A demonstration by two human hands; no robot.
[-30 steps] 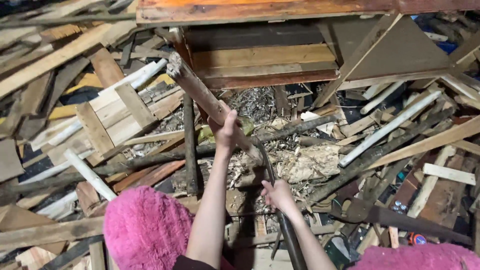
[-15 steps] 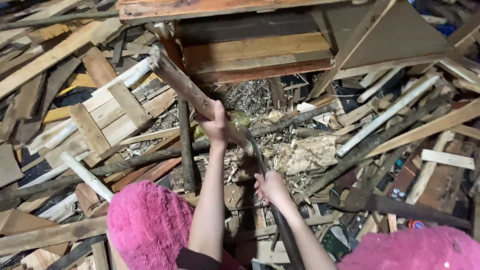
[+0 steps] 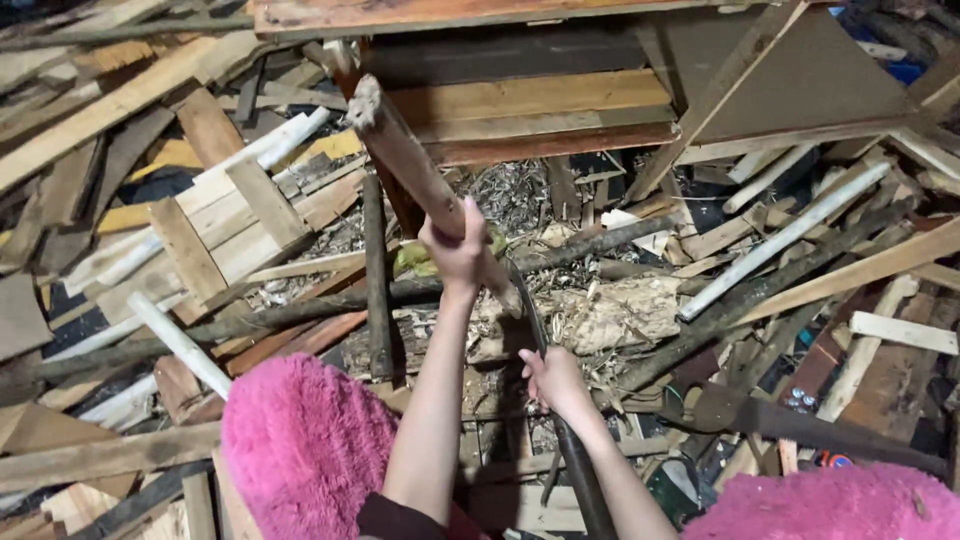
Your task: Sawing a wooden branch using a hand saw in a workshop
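My left hand [image 3: 455, 250] grips a rough wooden stick [image 3: 400, 150] near its lower end; the stick slants up and to the left, its splintered tip raised over the pile. My right hand [image 3: 555, 385] is closed on the dark handle of a long curved blade [image 3: 528, 310]. The blade rises from that hand and meets the stick's lower end just below my left hand. A pale, chipped log [image 3: 610, 315] lies under both, with wood shavings around it. Two pink fluffy shapes [image 3: 300, 440] fill the bottom edge on either side of my arms.
Scrap planks, slats and branches lie heaped all around. A stack of broad boards [image 3: 530, 110] stands at the back, a slatted pallet piece [image 3: 215, 230] at the left, a long white slat [image 3: 785, 240] at the right. A dark thin branch [image 3: 375, 270] stands beside the stick.
The stick's upper end has swung higher and stands steeper. Both hands keep their grips, and the blade stays at the stick's lower end.
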